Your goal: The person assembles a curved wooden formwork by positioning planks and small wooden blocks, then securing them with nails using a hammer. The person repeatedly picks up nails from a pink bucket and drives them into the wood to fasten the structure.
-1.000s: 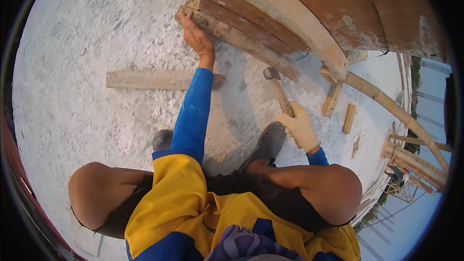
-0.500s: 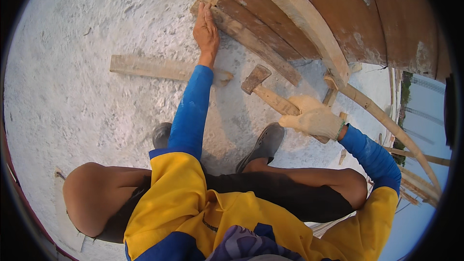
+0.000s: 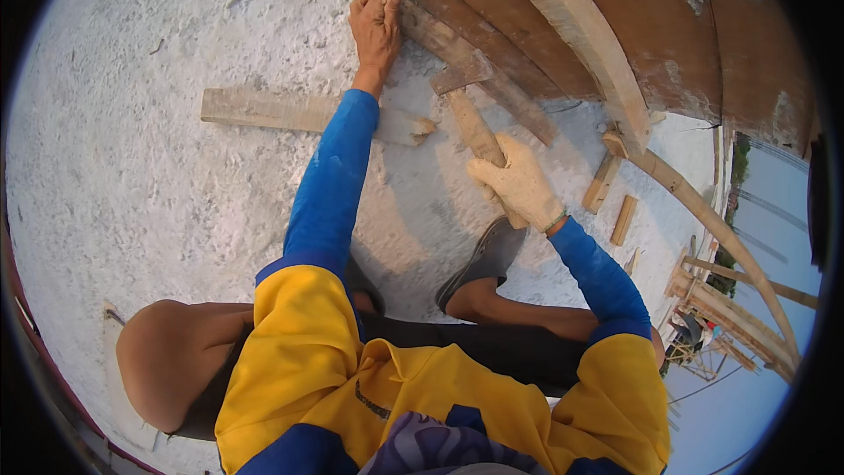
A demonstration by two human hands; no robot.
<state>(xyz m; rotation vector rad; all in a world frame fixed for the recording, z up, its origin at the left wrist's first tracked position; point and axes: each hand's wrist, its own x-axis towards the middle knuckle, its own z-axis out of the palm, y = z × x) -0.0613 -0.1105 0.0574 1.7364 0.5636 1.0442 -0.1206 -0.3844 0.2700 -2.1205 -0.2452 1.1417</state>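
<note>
My bare left hand (image 3: pixel 375 31) holds the upper end of a wooden batten (image 3: pixel 479 70), its fingers curled over the wood. This batten lies along the foot of a brown curved panel (image 3: pixel 655 31). In my gloved right hand (image 3: pixel 519 183) is a hammer (image 3: pixel 475 127), gripped round its thick wooden handle. Its rusty, blocky head is over or against the middle of the batten; contact cannot be made out. A loose piece of timber (image 3: pixel 264 112) lies on the rough floor, partly hidden beneath my left forearm.
A curved wooden rib (image 3: pixel 580 26) runs along the panel. Short wood offcuts (image 3: pixel 624 220) lie right of my right hand. A long curved strip (image 3: pixel 712 224) and stacked timber (image 3: pixel 734 317) are farther right. My shoes (image 3: pixel 483 264) stand on the pale, rough floor (image 3: pixel 132 167).
My right hand has moved left and up, bringing the hammer head over the batten. My left hand's fingers have gone from lying straight to curling over the batten's end.
</note>
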